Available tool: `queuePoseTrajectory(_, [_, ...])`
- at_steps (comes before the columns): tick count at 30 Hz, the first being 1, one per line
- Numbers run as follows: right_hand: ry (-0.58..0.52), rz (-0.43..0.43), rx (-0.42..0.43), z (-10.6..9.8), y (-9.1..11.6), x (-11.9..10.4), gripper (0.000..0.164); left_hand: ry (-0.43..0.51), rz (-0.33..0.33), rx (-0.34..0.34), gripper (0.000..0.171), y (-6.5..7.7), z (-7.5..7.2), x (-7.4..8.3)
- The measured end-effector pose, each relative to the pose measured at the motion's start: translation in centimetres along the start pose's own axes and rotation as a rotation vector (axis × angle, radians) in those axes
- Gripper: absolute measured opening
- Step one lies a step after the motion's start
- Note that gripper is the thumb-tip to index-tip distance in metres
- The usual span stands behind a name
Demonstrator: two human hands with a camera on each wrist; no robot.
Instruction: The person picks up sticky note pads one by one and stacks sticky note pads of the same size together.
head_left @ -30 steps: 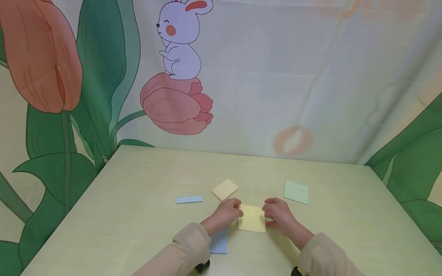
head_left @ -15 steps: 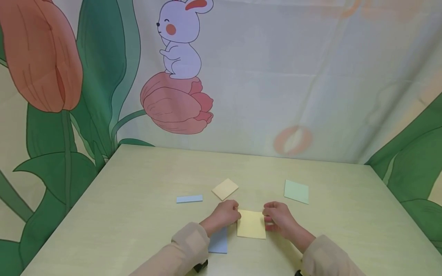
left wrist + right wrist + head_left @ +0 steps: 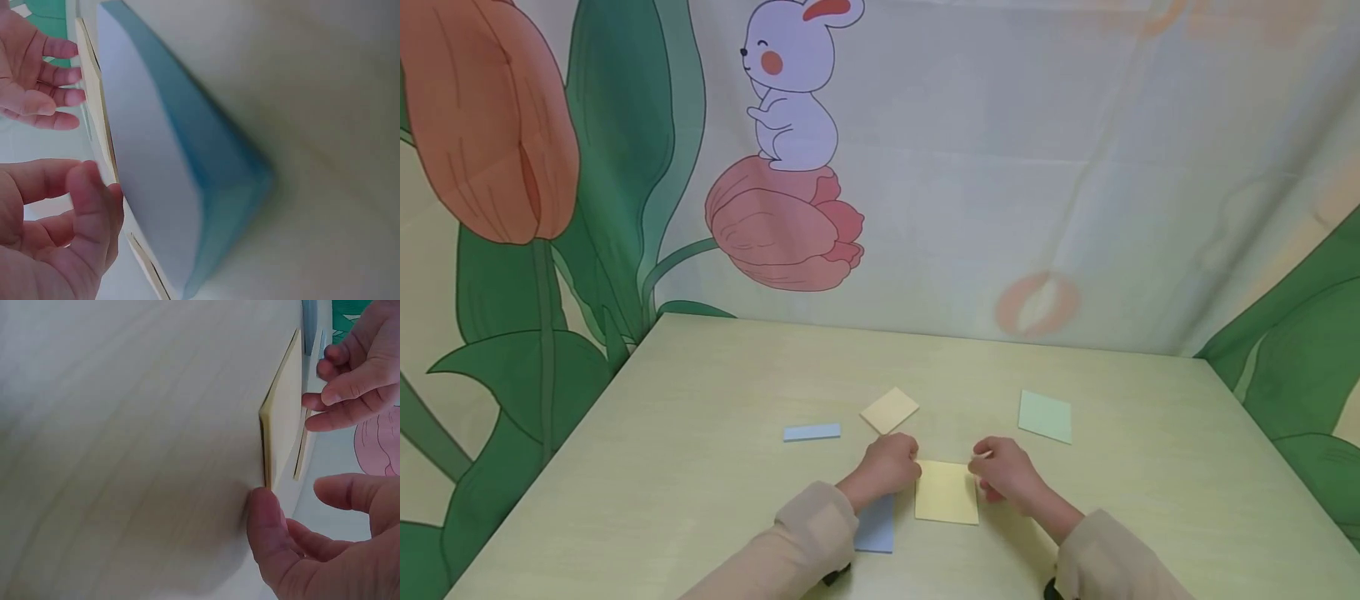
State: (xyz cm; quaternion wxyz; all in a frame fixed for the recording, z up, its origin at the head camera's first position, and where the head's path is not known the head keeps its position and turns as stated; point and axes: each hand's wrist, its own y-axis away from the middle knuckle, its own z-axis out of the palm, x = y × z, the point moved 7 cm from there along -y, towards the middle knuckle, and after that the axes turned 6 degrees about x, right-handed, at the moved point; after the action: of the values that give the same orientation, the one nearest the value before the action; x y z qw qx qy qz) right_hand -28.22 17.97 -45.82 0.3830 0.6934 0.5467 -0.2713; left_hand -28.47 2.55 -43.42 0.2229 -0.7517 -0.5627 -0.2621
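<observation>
A square yellow sticky note pad [image 3: 946,492] lies flat on the table between the two hands. At its left edge is my left hand [image 3: 887,467], fingers loosely bent and the thumb tip close to a fingertip, nothing gripped between them. My right hand [image 3: 1009,475] is at the upper right corner; in the right wrist view one fingertip [image 3: 265,503] meets the edge of the yellow pad [image 3: 284,412], while the other fingers stand apart from it. Under my left wrist lies a thick blue sticky note pad [image 3: 876,527], partly covered by the hand and sleeve.
Beyond the left hand lies a pale orange pad [image 3: 890,410], turned at an angle. A narrow blue pad [image 3: 812,432] sits left of it, and a light green pad [image 3: 1045,416] lies back right. A printed curtain [image 3: 955,167] hangs behind the table [image 3: 700,375].
The yellow pad has come slightly toward me and now lies flat. Both hands moved a little with it, and the fingers have loosened from its edges.
</observation>
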Motion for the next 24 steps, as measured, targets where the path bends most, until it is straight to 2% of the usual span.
queuePoseTrajectory(4, [0.080,-0.054,-0.023,0.2,-0.1,-0.2,0.021,-0.060,0.009,-0.002,0.036,-0.1,0.1,0.0])
queuePoseTrajectory(8, [0.127,-0.075,-0.040,0.5,0.0,-0.3,0.019,-0.095,0.018,-0.014,0.037,-0.2,0.2,0.0])
queuePoseTrajectory(13, [0.178,-0.097,-0.045,0.7,0.2,-0.8,0.012,-0.131,0.023,-0.016,0.015,0.0,0.1,0.3])
queuePoseTrajectory(15, [0.184,-0.104,-0.048,0.8,0.3,-0.8,0.008,-0.148,0.030,-0.015,0.006,0.1,0.1,0.4])
queuePoseTrajectory(24, [0.171,-0.112,-0.070,1.3,0.4,-0.5,0.005,-0.147,0.038,-0.017,0.009,0.3,0.0,0.3])
